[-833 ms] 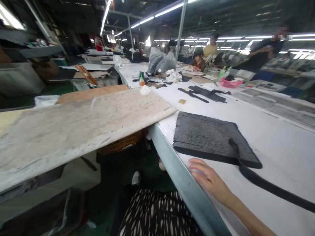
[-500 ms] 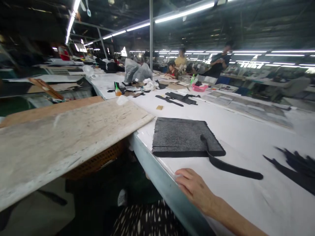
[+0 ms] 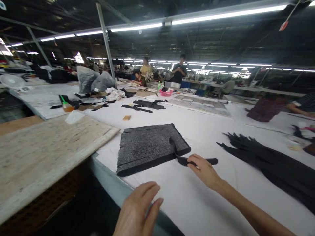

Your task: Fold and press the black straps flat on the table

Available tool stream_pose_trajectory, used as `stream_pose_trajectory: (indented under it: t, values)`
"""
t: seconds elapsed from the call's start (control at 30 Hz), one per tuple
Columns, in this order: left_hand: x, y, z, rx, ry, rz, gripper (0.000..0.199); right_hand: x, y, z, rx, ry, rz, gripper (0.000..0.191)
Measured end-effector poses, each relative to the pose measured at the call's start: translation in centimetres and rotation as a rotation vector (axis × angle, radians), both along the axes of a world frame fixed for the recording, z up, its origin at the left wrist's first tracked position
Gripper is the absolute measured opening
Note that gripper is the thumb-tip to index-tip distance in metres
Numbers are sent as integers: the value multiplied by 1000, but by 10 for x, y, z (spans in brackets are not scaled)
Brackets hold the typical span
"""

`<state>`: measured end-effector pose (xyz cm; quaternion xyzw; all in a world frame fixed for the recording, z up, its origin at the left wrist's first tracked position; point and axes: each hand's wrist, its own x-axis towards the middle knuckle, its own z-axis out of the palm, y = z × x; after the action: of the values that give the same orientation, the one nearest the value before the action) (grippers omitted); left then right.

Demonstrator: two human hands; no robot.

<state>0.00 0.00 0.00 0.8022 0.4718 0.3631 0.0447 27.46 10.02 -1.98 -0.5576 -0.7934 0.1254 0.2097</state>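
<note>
A neat dark grey stack of fabric strips (image 3: pixel 145 144) lies on the white tabletop, its thick black edge facing me. One loose black strip (image 3: pixel 181 160) curls over the stack's right corner and trails to the right across the table. My right hand (image 3: pixel 200 168) is on this strip, with thumb and fingers closed around its middle. Nearer to me, my left hand (image 3: pixel 141 205) hovers by the table's front edge, thumb apart from the fingers and nothing in it.
More black strips (image 3: pixel 268 164) lie fanned out at the right. A worn board (image 3: pixel 54 150) adjoins the table on the left. Farther back are a small tan block (image 3: pixel 126 117), black pieces (image 3: pixel 147 105), an orange-filled bottle (image 3: pixel 67 106) and a pink basket (image 3: pixel 166 93). Several people are beyond.
My view has turned right. My right hand has moved from the table edge to the loose strip and taken hold of it. My left hand has come into view.
</note>
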Motion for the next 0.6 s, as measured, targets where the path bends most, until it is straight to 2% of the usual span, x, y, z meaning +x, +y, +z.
stream_pose_trajectory:
  t: [0.07,0.13,0.23,0.3,0.37,0.47,0.53,0.6]
  values:
    - [25,36,-2,-14,134,-25,23,-8,11,1,-46,0,-3,19]
    - [46,67,-9,-107,300,2,26,-20,21,0,-79,-49,21,22]
    - [68,100,-24,-210,486,24,39,-34,34,-4,-120,-154,-38,26]
    - [76,112,-34,-228,545,51,47,-35,41,-7,-129,-159,-116,29]
    - [81,118,-43,-235,563,72,50,-30,47,-11,-143,-95,-132,29]
    - [86,121,-49,-249,571,97,53,-17,54,-16,-203,1,-8,8]
    - [89,123,-49,-264,575,125,54,-5,61,-17,-246,92,67,14]
    - [92,124,-49,-275,575,154,53,9,71,-16,-328,284,87,16]
